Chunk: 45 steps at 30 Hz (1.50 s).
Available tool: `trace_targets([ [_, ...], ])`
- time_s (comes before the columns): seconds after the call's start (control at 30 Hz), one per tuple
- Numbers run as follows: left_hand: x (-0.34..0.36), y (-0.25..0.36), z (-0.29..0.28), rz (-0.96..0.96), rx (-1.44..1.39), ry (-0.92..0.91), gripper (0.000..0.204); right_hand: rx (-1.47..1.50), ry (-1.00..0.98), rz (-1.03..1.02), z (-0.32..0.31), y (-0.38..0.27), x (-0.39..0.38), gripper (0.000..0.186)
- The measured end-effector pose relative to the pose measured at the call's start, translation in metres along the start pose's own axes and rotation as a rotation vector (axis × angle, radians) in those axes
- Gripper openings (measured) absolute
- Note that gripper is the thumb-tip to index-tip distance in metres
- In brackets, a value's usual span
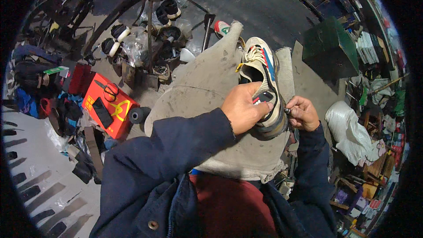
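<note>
— Cluttered workshop floor all around, tools and spare shoes heaped toward eleven o'clock; what lies on the grey cloth over the lap?

— One pale sneaker with a red and blue stripe, toe pointing to twelve o'clock, heel nearest the body.

— How is it held?

— The left hand clamps the heel, fingers curled down into the opening. At three o'clock of the heel, the right hand pinches a small dark tool against the sole edge.

— Any advice?

— I'd say keep that heel pinned and the tool angled low, clear of the left fingers.
</note>
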State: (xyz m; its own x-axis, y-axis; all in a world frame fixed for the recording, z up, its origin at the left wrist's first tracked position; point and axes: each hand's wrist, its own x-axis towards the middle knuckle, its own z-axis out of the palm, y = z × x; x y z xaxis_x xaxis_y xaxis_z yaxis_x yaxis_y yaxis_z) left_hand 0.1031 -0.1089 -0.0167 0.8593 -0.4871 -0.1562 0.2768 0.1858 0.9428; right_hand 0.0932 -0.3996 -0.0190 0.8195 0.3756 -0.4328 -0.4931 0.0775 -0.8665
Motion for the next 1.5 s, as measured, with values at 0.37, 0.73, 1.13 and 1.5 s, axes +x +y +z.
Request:
trace_targets([
  [0.37,0.003,-0.006,-0.017,0.009,-0.021,-0.015,0.024,-0.056,0.044,0.052,0.01,-0.007,0.009,0.024],
  [0.73,-0.002,-0.003,-0.03,-0.027,0.048,-0.073,0.022,-0.156,0.11,0.095,0.035,-0.016,0.007,0.017],
  [1.13,0.001,0.008,-0.034,-0.176,0.035,-0.192,0.024,-0.12,0.064,0.092,0.049,-0.021,0.007,0.015],
  [1.5,0.012,0.019,-0.024,-0.249,0.198,-0.159,0.041,-0.198,0.031,-0.055,0.061,-0.016,0.009,0.012],
])
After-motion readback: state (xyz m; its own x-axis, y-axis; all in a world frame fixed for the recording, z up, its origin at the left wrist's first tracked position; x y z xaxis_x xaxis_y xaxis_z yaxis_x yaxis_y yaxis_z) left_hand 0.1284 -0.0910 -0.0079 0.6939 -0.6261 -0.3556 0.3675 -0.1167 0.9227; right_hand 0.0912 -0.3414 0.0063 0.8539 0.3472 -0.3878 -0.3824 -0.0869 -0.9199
